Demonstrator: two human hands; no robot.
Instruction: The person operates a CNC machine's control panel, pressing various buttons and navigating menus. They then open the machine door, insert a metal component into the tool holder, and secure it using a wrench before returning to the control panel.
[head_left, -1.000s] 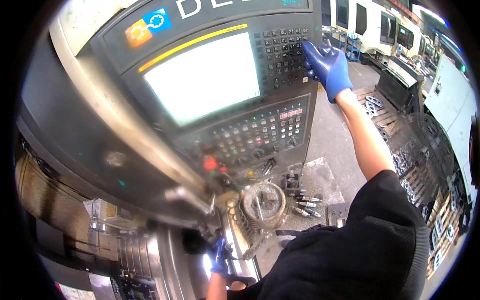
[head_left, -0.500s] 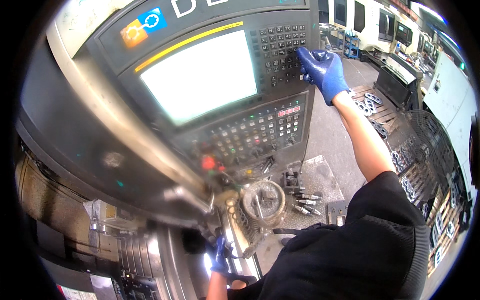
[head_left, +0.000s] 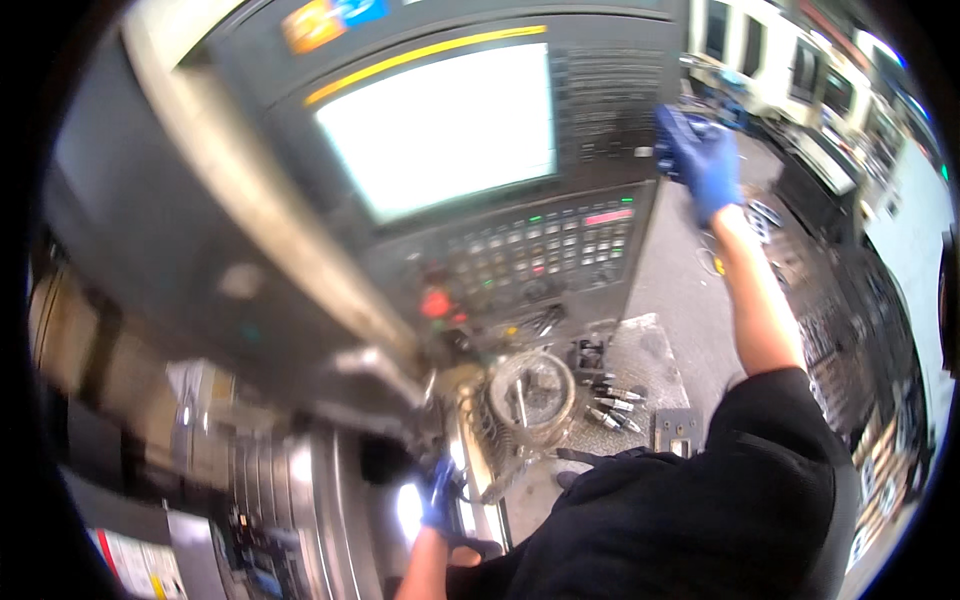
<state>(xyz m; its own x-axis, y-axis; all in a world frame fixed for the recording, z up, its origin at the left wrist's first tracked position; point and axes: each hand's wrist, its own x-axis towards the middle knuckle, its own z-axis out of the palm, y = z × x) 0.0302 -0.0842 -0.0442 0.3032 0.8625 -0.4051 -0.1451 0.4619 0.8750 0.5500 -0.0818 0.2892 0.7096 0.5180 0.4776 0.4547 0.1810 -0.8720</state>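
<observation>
Before me stands a machine control panel (head_left: 640, 255) with a bright, washed-out screen (head_left: 450, 130). Its dark keypad (head_left: 615, 90) is to the right of the screen, and rows of lit buttons (head_left: 540, 245) run below. My right hand (head_left: 700, 160), in a blue glove, is at the panel's right edge beside the keypad. Its fingers look curled in, with nothing seen in them; blur hides whether they touch the panel. Low in the view, my left hand (head_left: 438, 495), also blue-gloved, is by the machine's door opening. Its fingers are too smeared to read.
A red knob (head_left: 436, 304) sits at the panel's lower left. Below are a round container (head_left: 570, 400) with a clear wrap, several metal tool holders (head_left: 615, 408) on a metal plate and a small grey block (head_left: 678, 430). Pallets with metal parts (head_left: 880, 495) lie at the right.
My right hand has come off the keypad's lower right keys to the panel's right edge. The whole view has shifted and blurred, with the panel now further right. My left hand stays low.
</observation>
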